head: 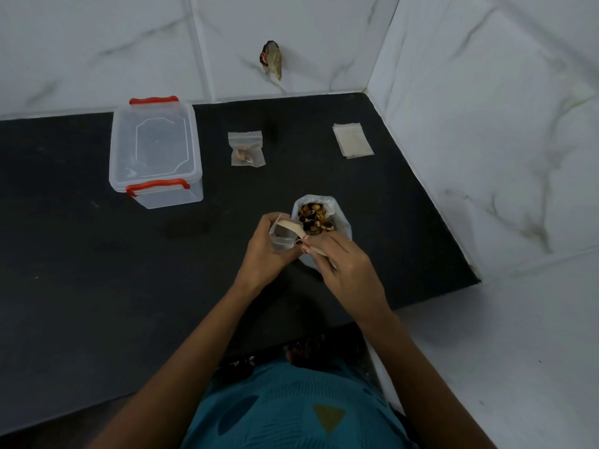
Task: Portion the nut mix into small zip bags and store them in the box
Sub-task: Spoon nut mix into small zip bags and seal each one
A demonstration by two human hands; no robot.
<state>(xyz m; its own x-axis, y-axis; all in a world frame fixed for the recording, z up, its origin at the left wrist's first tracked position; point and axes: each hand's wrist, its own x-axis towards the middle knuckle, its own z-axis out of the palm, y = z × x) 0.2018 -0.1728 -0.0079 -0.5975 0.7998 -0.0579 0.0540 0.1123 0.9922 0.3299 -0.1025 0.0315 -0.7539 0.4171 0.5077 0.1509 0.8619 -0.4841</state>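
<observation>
An open white bag of nut mix [316, 218] stands on the black counter [97, 270]. Just left of it, my left hand [264, 251] holds a small clear zip bag [281, 238] with its mouth open. My right hand [343, 270] grips a pale wooden spoon [293, 229], whose bowl is tipped into the mouth of the small bag. A filled and sealed zip bag [247, 149] lies flat farther back. The clear plastic box [155, 153] with red clips stands at the back left with its lid on.
A stack of empty zip bags [352, 140] lies at the back right near the wall. Marble-tiled walls close the counter at the back and the right. The counter's right edge drops off close to my right arm.
</observation>
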